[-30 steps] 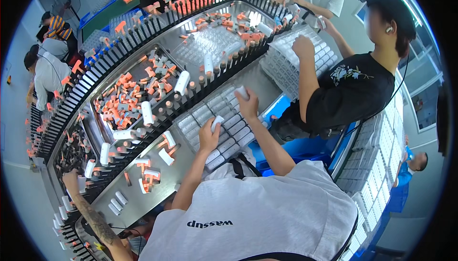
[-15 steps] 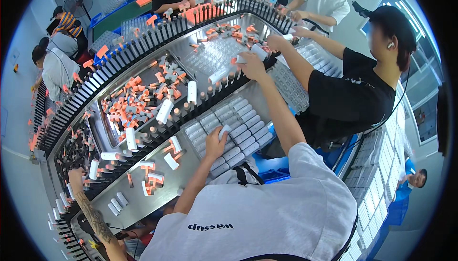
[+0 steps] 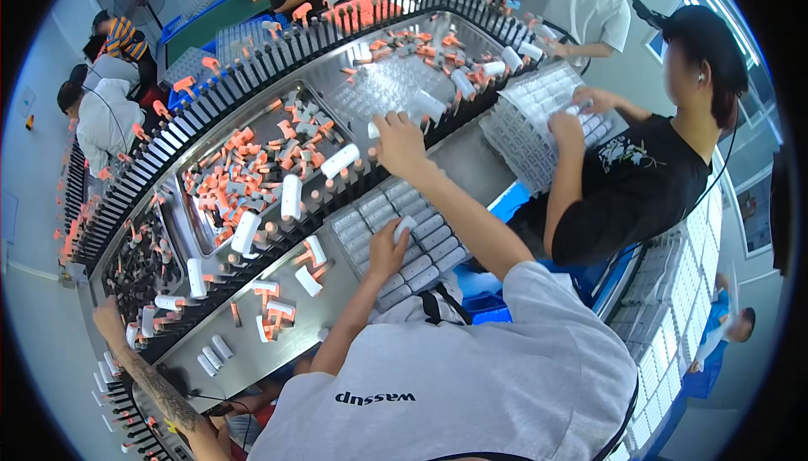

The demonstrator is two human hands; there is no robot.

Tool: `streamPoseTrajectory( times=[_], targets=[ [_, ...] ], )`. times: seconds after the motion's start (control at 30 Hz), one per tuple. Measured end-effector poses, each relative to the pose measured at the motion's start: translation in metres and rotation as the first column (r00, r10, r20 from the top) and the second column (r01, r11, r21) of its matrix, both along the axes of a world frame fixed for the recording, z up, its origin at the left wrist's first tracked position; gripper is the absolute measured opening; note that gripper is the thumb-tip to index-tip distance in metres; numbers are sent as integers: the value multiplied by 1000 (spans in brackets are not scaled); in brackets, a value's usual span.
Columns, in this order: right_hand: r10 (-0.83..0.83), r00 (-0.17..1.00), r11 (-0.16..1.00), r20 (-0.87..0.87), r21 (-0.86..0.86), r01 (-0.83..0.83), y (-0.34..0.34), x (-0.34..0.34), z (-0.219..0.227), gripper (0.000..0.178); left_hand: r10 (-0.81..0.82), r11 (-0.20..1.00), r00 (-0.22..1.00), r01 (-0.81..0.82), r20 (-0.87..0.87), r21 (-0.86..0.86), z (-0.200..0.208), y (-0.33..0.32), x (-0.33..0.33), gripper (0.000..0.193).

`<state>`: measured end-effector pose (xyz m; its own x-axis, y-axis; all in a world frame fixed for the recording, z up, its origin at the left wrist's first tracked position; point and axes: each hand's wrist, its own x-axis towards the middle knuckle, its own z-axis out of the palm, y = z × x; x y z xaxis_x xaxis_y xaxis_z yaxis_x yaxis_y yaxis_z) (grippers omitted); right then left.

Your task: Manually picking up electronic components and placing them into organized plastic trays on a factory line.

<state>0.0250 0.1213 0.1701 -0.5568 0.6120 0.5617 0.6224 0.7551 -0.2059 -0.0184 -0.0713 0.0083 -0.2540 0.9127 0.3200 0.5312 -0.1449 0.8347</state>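
My left hand [image 3: 388, 252] is closed round a white rounded casing [image 3: 406, 227] above a tray [image 3: 343, 223] filled with rows of similar white casings. Stretched forward over the near side of the peg conveyor [image 3: 271, 240], my right hand [image 3: 401, 148] pinches a white part [image 3: 373, 130]; its far end is hidden by the fingers. Around it, white casings such as this one [image 3: 340, 160] sit tilted on the conveyor's pegs, some with orange ends showing. Loose white-and-orange pieces [image 3: 276, 319] lie on the metal table left of the tray.
Inside the conveyor loop, a metal bin [image 3: 198, 238] holds orange and grey parts; dark parts fill another [image 3: 139, 267]. A co-worker in black [image 3: 648, 166] handles stacked trays [image 3: 526, 133] at my right. A tattooed arm [image 3: 156, 385] reaches in from the left. Three white casings [image 3: 215, 355] lie nearby.
My right hand has moved left and nearer along the conveyor. Casings on the pegs have shifted. The co-worker at right has drawn both hands back to the trays. My left hand stays over the tray.
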Motion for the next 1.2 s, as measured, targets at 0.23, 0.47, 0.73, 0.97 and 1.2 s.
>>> streamPoseTrajectory(
  times=[0.23, 0.47, 0.73, 0.97, 1.2],
  targets=[
    [-10, 999, 999, -36, -51, 8, -49, -31, 1, 64, -37, 997, 996, 43, 82, -71, 8, -13, 5, 37],
    [17, 1000, 998, 26, -64, -16, -98, -45, -4, 86, -108, 981, 991, 119, 78, -151, -5, -16, 6, 34],
    [211, 976, 957, -53, -193, -217, -143, -53, -5, 101, -33, 991, 995, 44, 94, -124, -31, -5, 23, 43],
    [325, 922, 856, -211, -349, -382, -198, 17, -49, 82, 50, 981, 978, -87, -203, -176, -64, -5, 7, 44],
    [-85, 937, 923, -340, -381, -55, -152, 130, -110, 43, -58, 996, 995, 62, 79, -57, 8, 20, 13, 28]
  ],
)
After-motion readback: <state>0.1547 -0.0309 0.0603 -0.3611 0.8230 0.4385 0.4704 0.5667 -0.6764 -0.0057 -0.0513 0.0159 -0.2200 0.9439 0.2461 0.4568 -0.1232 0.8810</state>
